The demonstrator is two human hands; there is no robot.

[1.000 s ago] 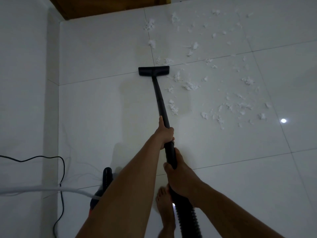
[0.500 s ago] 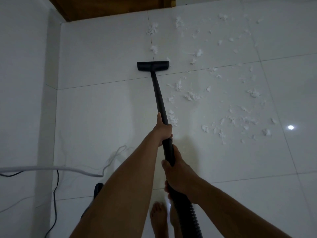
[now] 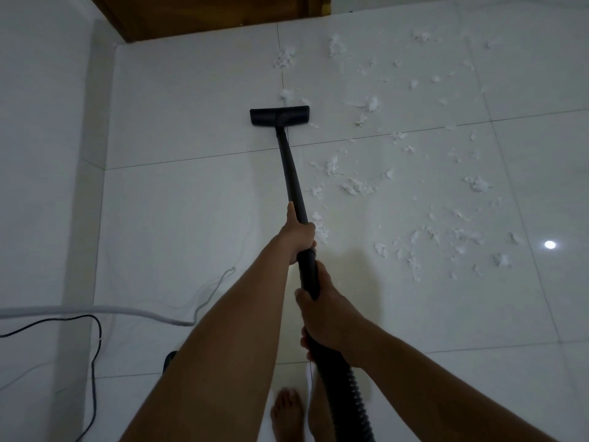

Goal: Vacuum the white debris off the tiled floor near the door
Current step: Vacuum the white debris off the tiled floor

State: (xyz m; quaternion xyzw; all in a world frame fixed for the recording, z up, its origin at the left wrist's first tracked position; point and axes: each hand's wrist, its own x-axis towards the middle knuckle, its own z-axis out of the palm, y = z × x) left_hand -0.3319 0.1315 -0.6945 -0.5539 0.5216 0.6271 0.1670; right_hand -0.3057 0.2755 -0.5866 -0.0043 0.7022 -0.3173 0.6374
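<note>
Nozzle [image 3: 279, 115] advanced, left hand [image 3: 299, 239], right hand [image 3: 328, 317] gripping wand [image 3: 291, 173], debris [image 3: 357, 186] rightward

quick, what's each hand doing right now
Left hand: grips the vacuum wand.
Right hand: grips the vacuum wand too, just above the hose.

One vacuum wand [image 3: 291, 173], two hands [image 3: 298, 237] [image 3: 322, 317], two bare feet [image 3: 287, 413] [image 3: 318, 409], one door [image 3: 204, 11]

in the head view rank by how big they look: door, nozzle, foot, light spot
1. door
2-3. foot and nozzle, about alike; the foot is nearer and cut off by the frame edge
4. light spot
</note>
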